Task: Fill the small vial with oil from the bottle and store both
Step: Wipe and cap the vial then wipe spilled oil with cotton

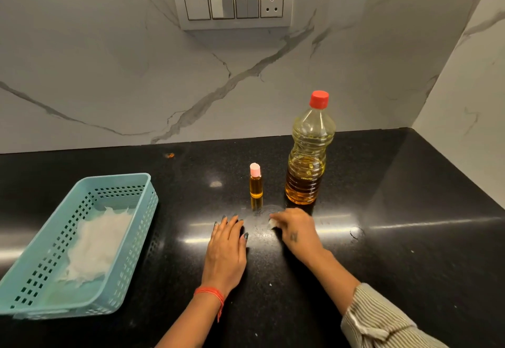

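The small vial (256, 182) is standing straight up on the black tabletop (410, 238). It is a little clear bottle with a pink cap on top, and it is holding golden oil almost up to the cap. Its cap is sitting closed.

The big bottle (308, 153) is standing straight up just to the right of the vial, close by but not touching it. It is clear plastic with ridges around its body and a red cap screwed on top. Yellow oil is filling it up to the shoulder, and the oil is looking darker near the bottom.
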### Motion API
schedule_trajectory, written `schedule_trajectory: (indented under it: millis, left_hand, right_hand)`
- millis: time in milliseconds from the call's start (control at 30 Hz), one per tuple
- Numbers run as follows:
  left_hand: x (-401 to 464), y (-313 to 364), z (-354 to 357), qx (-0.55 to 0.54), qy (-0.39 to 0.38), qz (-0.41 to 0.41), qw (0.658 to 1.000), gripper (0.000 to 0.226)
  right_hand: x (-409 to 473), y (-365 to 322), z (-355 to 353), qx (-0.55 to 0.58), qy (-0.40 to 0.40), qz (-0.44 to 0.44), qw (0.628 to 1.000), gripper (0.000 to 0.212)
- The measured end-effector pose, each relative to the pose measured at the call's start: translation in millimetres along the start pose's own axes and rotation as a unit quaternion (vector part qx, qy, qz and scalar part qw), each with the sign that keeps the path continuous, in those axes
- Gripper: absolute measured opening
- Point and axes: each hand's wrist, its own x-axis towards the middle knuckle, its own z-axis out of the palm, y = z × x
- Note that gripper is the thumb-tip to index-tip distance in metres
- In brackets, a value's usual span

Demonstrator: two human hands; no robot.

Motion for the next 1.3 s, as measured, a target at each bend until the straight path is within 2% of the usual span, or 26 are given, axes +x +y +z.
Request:
schedule_trajectory:
  millis: [100, 267, 433, 500, 667, 800, 933, 1033, 1133, 1200, 1300]
  left_hand:
    - [-0.7, -1.0, -0.9, -0.005, 0.006, -0.008, 1.0, 0.042]
    - [0.0, -2.0, 1.1, -0.007, 0.003, -0.003, 1.0, 0.042]
    - [0.1, -2.4, 1.0, -0.004, 0.008, -0.003, 1.0, 0.042]
    - [0.9, -3.0, 1.4, -0.005, 0.009, -0.004, 1.0, 0.042]
    - [1.5, -1.8, 1.7, -0.01, 0.01, -0.001, 1.0, 0.041]
    - [1.5, -0.1, 0.6, -0.019, 0.013, -0.006, 1.0, 0.041]
    - [1.1, -2.3, 0.6, -0.02, 0.012, -0.006, 1.0, 0.041]
    - [2.0, -4.0, 2.3, -0.019, 0.009, 0.001, 1.0, 0.042]
    - [2.0, -3.1, 3.3, -0.008, -0.003, 0.008, 1.0, 0.044]
    - [1.6, -2.2, 2.7, -0.005, -0.006, 0.008, 1.0, 0.049]
    - [0.1, -2.5, 2.6, -0.004, -0.002, 0.006, 1.0, 0.044]
  right_hand:
    - [-27.2, 2.0, -7.5, 0.032, -0.033, -0.037, 0.998, 0.028]
    - [-10.4, 26.1, -20.4, 0.028, 0.036, 0.055, 0.997, 0.02]
    - [-19.7, 5.8, -7.3, 0.036, -0.014, -0.014, 0.999, 0.02]
    - [-31.5, 12.0, -14.9, 0.061, -0.019, -0.006, 0.998, 0.018]
    - [14.0, 17.3, -4.3, 0.018, 0.037, 0.036, 0.998, 0.02]
    - [30.4, -15.9, 18.4, 0.001, -0.022, -0.021, 1.0, 0.027]
    - [-22.3, -8.4, 5.7, 0.048, -0.054, -0.095, 0.993, 0.024]
    - [-38.0, 24.8, -17.6, 0.072, -0.008, -0.031, 0.997, 0.022]
    - [-12.1, 38.8, -19.8, 0.043, 0.054, 0.036, 0.997, 0.017]
    - [1.9, 25.4, -10.0, 0.039, 0.055, 0.023, 0.997, 0.019]
    - [-12.3, 8.2, 3.1, 0.028, -0.002, -0.042, 0.999, 0.024]
